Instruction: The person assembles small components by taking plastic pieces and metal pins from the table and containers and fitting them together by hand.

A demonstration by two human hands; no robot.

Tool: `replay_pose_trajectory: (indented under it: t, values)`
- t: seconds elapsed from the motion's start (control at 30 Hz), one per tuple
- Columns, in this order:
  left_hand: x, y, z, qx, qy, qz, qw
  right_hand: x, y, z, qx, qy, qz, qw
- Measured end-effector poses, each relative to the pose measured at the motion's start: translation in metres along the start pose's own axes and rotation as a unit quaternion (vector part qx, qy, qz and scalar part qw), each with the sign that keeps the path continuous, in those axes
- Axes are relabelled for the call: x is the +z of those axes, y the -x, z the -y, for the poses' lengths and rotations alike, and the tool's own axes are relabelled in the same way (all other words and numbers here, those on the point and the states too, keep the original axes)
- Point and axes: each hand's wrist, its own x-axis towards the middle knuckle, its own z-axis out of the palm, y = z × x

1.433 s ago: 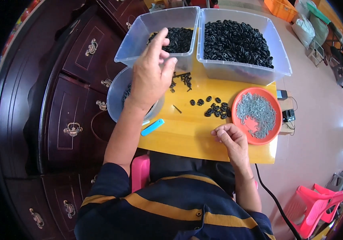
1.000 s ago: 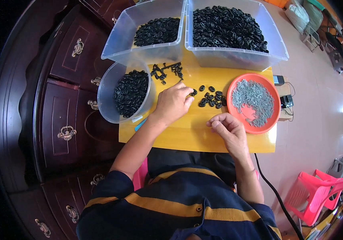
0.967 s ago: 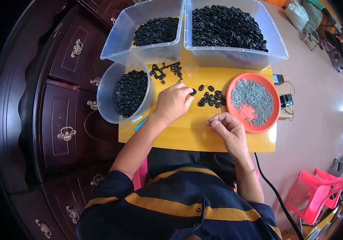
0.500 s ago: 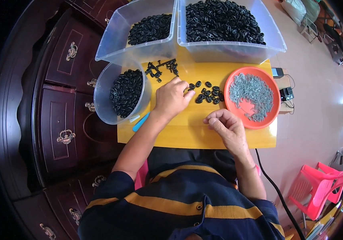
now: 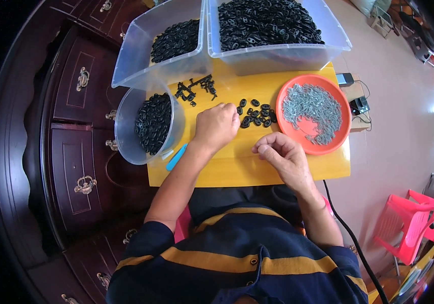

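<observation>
My left hand (image 5: 218, 125) is curled closed above the yellow tabletop (image 5: 217, 169), just left of a loose group of small black oval pieces with two holes (image 5: 257, 119). Whatever its fingers hold, if anything, is hidden. Thumb and fingers of my right hand (image 5: 284, 156) are pinched together in front of the same group; anything between them is too small to make out. Beside that hand, at the right, sits an orange-red plate (image 5: 314, 149) with many small, shiny, pale slivers (image 5: 312, 104) on it.
At the left stands a round translucent tub (image 5: 176, 121) of black pieces. Two rectangular bins (image 5: 164, 68) of black pieces line the back. Black branching scraps (image 5: 195, 89) and a light-blue tool (image 5: 176, 157) lie on the table. A dark cabinet (image 5: 72, 167) rises at the left.
My left hand's fingers have curled in, and the hand sits slightly apart from the oval pieces. My right hand keeps its pinch. The whole view has shifted a little.
</observation>
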Motion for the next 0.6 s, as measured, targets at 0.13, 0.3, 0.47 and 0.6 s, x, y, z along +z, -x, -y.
replay_pose_trajectory:
  t: [0.13,0.3,0.47,0.6]
  values:
    - [-0.004,0.004,-0.002,0.032,0.036,-0.032,0.998,0.001,-0.001,-0.002,-0.015,-0.014,0.000,1.000]
    - [-0.035,0.010,-0.035,-0.031,0.355,0.009,0.934,-0.004,-0.001,-0.003,-0.018,-0.049,-0.001,0.999]
    - [-0.033,0.022,-0.061,0.017,0.545,0.029,0.838,-0.001,-0.002,0.008,0.023,-0.155,-0.006,0.988]
    - [-0.023,0.019,-0.064,0.065,0.481,-0.002,0.874,-0.009,-0.004,0.005,0.054,-0.273,0.001,0.961]
